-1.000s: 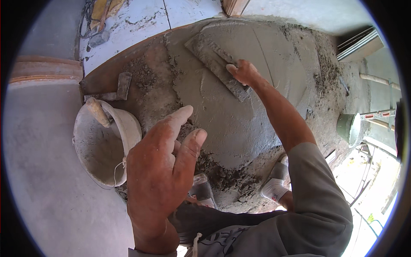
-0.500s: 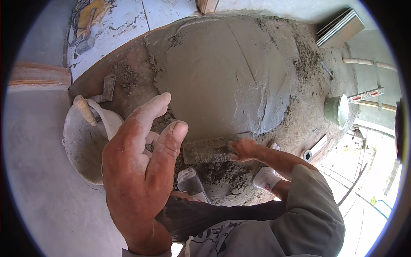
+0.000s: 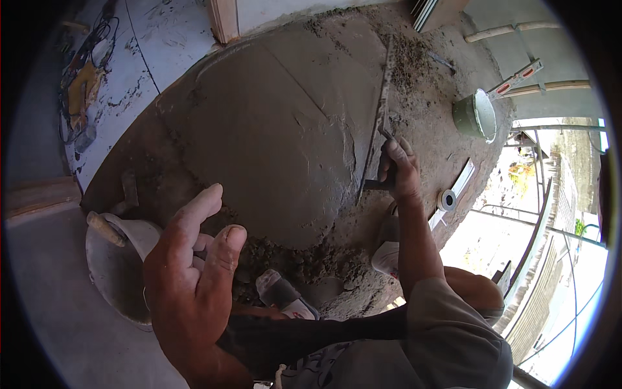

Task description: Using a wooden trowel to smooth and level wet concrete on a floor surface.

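My right hand is closed round the handle of a long plastering trowel. Its blade is seen nearly edge-on, pointing away from me along the right side of a grey wet mortar patch. Whether the blade touches the mortar I cannot tell. Raised close to the camera at the left, my left hand is empty, with index finger and thumb stretched apart and the other fingers partly curled. Beside it stands a pale mortar bucket with a wooden handle sticking up at its rim.
A green bucket sits at the right, a spirit level beside it. Nearer are a round roll and a flat strip. Crumbly mortar lies before my feet. Tools lie on the white floor far left.
My right hand has moved right and away from me, turning the trowel from lying crosswise to standing edge-on. My left hand keeps its pose. The view has shifted and darkened.
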`<control>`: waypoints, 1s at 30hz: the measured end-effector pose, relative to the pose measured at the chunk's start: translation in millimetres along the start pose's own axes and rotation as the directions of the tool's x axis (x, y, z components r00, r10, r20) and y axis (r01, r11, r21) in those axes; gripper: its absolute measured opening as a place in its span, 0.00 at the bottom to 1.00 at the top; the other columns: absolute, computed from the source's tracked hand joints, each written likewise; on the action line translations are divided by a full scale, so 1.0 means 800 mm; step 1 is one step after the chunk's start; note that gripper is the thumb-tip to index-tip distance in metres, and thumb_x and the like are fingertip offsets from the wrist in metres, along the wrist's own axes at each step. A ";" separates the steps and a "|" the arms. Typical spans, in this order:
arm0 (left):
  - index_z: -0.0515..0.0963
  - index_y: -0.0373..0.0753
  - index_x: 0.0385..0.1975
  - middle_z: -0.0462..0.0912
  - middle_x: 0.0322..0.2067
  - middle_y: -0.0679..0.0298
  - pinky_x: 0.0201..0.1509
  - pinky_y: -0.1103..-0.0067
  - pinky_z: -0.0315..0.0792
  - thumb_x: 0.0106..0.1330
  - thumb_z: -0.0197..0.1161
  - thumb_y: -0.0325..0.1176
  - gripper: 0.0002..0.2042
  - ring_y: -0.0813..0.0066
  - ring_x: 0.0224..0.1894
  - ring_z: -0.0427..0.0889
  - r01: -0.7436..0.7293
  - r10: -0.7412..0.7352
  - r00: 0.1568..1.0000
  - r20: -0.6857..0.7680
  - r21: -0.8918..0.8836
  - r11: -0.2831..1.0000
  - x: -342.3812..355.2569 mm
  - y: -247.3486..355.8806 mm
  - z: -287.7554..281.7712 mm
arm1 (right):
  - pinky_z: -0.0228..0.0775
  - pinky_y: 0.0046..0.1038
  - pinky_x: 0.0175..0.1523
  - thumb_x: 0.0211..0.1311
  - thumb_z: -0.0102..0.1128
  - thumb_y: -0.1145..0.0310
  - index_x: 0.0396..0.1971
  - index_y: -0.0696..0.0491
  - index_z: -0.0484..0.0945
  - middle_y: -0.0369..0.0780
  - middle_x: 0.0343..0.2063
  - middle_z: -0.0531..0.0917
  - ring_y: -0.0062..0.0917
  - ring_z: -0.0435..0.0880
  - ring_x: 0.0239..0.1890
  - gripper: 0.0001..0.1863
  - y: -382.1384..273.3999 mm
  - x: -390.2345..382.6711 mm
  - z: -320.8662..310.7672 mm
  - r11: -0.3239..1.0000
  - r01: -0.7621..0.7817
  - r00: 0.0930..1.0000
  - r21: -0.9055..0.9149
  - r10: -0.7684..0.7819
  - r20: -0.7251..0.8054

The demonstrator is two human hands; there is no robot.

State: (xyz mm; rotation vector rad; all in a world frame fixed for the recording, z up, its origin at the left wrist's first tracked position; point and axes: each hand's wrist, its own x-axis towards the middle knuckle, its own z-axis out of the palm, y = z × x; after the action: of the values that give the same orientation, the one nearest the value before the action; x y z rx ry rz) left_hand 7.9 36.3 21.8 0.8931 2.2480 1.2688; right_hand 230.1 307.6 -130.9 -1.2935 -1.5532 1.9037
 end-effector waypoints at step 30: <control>0.76 0.39 0.50 0.82 0.40 0.56 0.26 0.76 0.69 0.60 0.65 0.46 0.23 0.71 0.22 0.75 -0.041 0.010 0.988 0.156 0.199 0.979 -0.016 0.022 0.014 | 0.61 0.23 0.22 0.61 0.56 0.45 0.24 0.54 0.72 0.32 0.15 0.70 0.18 0.68 0.15 0.24 0.168 -0.011 -0.136 0.967 -0.111 0.645 0.228 0.244 -0.724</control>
State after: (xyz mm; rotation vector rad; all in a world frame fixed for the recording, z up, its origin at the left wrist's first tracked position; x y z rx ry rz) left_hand 29.9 40.7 31.4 1.0579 2.2759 0.9572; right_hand 357.9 319.5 -246.4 -1.8797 -0.8314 1.2479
